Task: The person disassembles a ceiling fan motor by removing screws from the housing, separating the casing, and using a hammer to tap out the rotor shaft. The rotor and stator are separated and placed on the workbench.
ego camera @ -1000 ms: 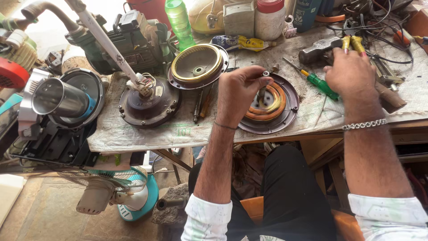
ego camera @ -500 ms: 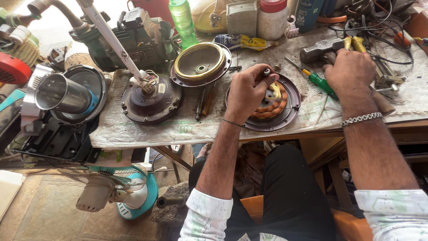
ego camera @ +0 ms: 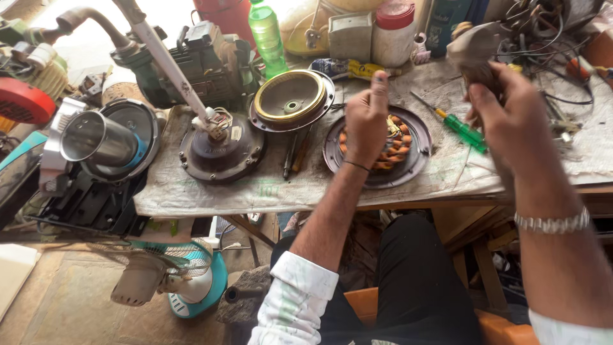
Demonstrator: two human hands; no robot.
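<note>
A ceiling-fan stator — a ring of copper-orange windings seated in a dark round motor housing — is seen at the centre of the workbench, at about 1 o'clock from the person's lap. The left hand is held just above its 9 o'clock rim, fingers curled loosely together with the thumb raised; whether anything is pinched in them cannot be told. The right hand is lifted at 3 o'clock of the stator, its fingers closed around a blurred, dark, worn tool handle, the head of which cannot be made out.

The stator is judged heavy and rigid, being steel laminations and cast metal, while the enamelled windings and thin lead wires are judged fragile — so hold would best be taken on the housing's outer rim, not on the coils. The rim looks dusty and possibly greasy, so some slipperiness is to be expected.

A green-handled screwdriver lies just beside the housing at 3 o'clock. At 10 o'clock a brass-toned dished cover rests, and further at 9 o'clock a second dark housing with a pale down-rod. The bench is covered with a grimy woven sheet.
</note>
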